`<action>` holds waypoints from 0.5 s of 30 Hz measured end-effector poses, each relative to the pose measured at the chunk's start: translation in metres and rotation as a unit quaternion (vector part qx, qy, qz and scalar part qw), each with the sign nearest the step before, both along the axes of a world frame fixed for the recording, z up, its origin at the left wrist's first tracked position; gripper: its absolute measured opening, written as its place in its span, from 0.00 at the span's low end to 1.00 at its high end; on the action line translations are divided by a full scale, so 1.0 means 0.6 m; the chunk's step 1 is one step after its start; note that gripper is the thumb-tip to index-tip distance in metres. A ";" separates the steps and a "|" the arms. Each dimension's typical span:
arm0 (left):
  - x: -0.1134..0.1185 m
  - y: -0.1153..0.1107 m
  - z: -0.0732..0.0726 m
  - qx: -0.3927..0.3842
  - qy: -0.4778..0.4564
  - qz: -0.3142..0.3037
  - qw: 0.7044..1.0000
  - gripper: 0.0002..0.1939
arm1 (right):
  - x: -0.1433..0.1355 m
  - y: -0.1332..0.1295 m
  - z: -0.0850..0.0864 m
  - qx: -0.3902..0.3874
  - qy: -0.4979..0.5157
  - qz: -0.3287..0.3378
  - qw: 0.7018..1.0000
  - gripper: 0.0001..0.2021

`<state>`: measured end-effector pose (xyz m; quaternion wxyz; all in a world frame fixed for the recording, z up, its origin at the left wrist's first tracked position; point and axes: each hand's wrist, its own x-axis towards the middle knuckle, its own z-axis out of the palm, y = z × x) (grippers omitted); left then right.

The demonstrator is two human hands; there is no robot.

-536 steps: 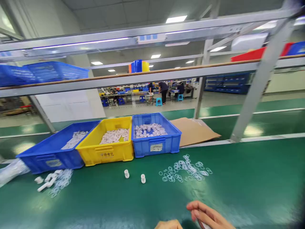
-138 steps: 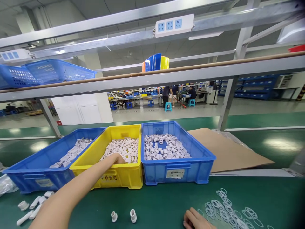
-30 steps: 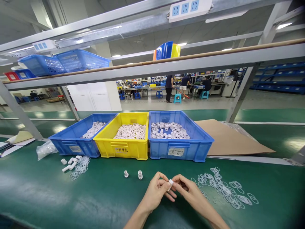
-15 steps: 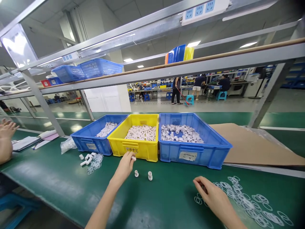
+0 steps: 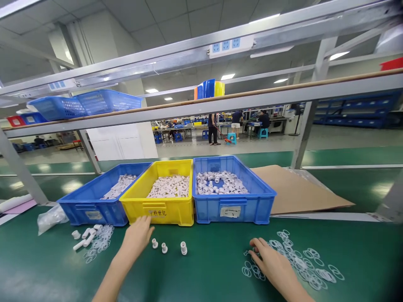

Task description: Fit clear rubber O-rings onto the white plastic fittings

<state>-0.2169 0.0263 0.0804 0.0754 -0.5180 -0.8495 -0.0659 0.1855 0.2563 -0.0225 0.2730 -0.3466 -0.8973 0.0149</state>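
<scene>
Three small white plastic fittings stand upright on the green table: a left one (image 5: 154, 243), a middle one (image 5: 164, 248) and a taller right one (image 5: 184, 248). Just left of them is my left hand (image 5: 136, 238), in front of the yellow bin, empty with thumb and fingers apart. My right hand (image 5: 271, 259) hovers low over the near-left edge of a spread of thin clear-white rings (image 5: 300, 263). Its thumb and forefinger are parted. A few loose rings (image 5: 247, 270) lie beneath and beside its fingertips; the palm side is hidden.
A blue bin (image 5: 94, 205), a yellow bin (image 5: 157, 205) and another blue bin (image 5: 233, 205) hold many white fittings. At left lie more fittings (image 5: 90, 239), rings (image 5: 99, 243) and a plastic bag (image 5: 52, 218). Cardboard (image 5: 292, 191) lies right; a shelf beam (image 5: 176, 108) crosses above.
My left hand has let go of a white fitting, which now stands left of the other two. My right hand's fingers have parted over the rings. The camera view has turned right.
</scene>
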 end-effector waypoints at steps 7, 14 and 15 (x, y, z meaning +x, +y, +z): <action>-0.013 0.164 0.167 0.075 0.079 -0.081 0.991 0.15 | 0.010 0.022 -0.031 0.036 -0.056 -0.002 0.998 0.06; -0.058 0.357 0.122 -0.132 0.025 -0.132 0.982 0.13 | 0.012 0.021 -0.029 0.016 -0.039 0.004 0.999 0.07; -0.062 0.369 0.107 -0.164 0.009 -0.148 0.975 0.13 | 0.013 0.020 -0.028 0.008 -0.038 0.009 0.999 0.07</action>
